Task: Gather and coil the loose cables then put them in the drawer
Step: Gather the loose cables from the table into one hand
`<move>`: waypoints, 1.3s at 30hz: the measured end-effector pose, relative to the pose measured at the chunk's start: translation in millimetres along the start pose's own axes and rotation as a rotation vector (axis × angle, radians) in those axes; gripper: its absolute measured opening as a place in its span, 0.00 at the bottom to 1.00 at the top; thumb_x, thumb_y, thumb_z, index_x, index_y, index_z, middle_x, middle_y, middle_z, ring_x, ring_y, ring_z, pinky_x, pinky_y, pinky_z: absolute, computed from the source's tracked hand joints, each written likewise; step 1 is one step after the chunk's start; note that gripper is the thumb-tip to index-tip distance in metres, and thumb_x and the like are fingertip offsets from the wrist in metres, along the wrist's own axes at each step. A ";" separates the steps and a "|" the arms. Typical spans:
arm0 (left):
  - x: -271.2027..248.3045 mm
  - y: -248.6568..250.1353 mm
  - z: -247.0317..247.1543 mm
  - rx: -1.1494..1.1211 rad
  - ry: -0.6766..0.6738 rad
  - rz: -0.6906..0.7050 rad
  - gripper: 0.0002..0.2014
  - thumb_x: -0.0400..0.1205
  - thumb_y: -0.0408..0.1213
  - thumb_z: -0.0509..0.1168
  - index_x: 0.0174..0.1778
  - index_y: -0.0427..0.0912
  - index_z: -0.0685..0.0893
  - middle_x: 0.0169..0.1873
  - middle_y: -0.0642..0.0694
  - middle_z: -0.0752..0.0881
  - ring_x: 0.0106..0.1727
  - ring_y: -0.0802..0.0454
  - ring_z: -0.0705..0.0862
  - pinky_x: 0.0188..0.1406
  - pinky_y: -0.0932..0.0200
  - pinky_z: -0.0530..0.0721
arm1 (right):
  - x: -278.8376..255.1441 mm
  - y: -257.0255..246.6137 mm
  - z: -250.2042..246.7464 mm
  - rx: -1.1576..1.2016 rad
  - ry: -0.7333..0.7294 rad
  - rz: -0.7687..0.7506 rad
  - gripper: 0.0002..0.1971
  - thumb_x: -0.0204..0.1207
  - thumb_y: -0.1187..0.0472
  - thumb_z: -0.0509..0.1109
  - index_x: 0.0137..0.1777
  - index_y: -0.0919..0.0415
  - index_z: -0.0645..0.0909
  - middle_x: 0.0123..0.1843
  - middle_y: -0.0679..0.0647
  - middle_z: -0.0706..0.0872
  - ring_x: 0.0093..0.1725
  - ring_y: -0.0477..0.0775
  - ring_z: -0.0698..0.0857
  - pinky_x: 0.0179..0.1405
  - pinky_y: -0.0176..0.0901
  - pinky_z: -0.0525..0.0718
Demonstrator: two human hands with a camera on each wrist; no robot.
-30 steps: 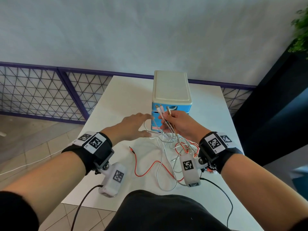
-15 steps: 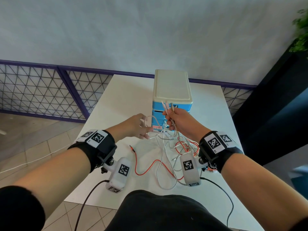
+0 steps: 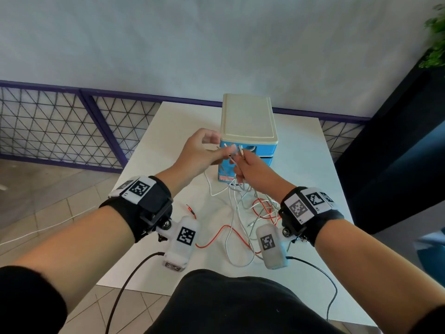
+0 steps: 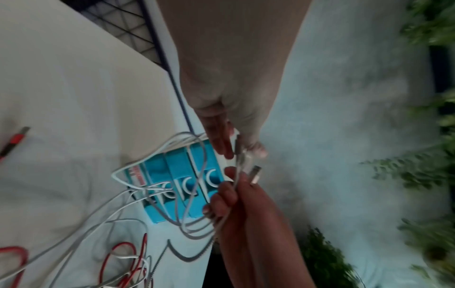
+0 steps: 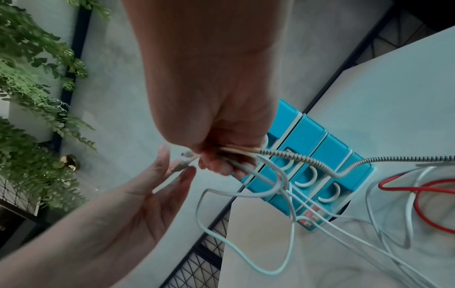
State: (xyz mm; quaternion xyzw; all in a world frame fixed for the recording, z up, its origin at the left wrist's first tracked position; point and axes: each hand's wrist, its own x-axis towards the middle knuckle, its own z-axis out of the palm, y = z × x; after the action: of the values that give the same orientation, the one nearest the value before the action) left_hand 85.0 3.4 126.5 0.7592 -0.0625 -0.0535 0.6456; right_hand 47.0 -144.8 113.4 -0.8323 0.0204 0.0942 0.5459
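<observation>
We see the white cables [image 3: 237, 214] gathered at their plug ends in our right hand [image 3: 256, 171], which is curled tight around the bunch, raised in front of the blue drawer unit [image 3: 250, 150]. The plugs stick up out of the fist, and the rest of the cables hang down and trail in loose loops on the white table [image 3: 173, 121], near us. A grey braided cable [image 5: 295, 155] runs out of the same fist to the right. The red cable [image 3: 218, 233] lies on the table among the white loops, its plug end out to the left, apart from both hands.

Our left hand [image 3: 201, 153] is just left of the right one, fingers mostly straight, its thumb and fingertips at the plug ends; whether it pinches a plug or only touches it we cannot tell.

A second ago the left hand was low over the table, reaching for a cable; it has since risen to meet the right, which has lifted its bunch higher too.

The wrist views are blurred, and the fist hides how many cables it holds. The drawers look closed.
</observation>
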 end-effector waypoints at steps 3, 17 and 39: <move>-0.5 -22.9 -8.7 -0.013 0.116 -0.064 0.11 0.82 0.43 0.64 0.48 0.37 0.76 0.45 0.44 0.80 0.29 0.50 0.85 0.30 0.58 0.87 | -3.2 -1.2 -6.1 0.032 0.049 0.018 0.13 0.88 0.53 0.52 0.53 0.62 0.72 0.33 0.50 0.70 0.30 0.48 0.71 0.41 0.47 0.78; -39.0 -147.6 -14.4 1.049 -0.535 -0.449 0.08 0.73 0.39 0.67 0.31 0.39 0.82 0.26 0.47 0.82 0.36 0.42 0.86 0.33 0.59 0.81 | -19.5 0.8 -14.8 0.081 -0.002 0.055 0.07 0.88 0.60 0.55 0.54 0.64 0.70 0.33 0.59 0.86 0.21 0.50 0.79 0.23 0.34 0.78; -46.3 25.4 -11.0 -0.142 -0.070 -0.226 0.05 0.80 0.33 0.68 0.45 0.34 0.84 0.35 0.42 0.87 0.30 0.51 0.88 0.37 0.56 0.90 | 13.4 -40.3 16.7 0.615 -0.148 0.007 0.14 0.87 0.58 0.57 0.57 0.64 0.82 0.54 0.60 0.90 0.50 0.55 0.90 0.49 0.44 0.87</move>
State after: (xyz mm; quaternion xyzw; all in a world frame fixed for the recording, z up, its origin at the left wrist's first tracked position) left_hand 40.5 17.6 153.4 0.7113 0.0050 -0.1568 0.6852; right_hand 63.4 -112.4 141.0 -0.6192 0.0113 0.1457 0.7715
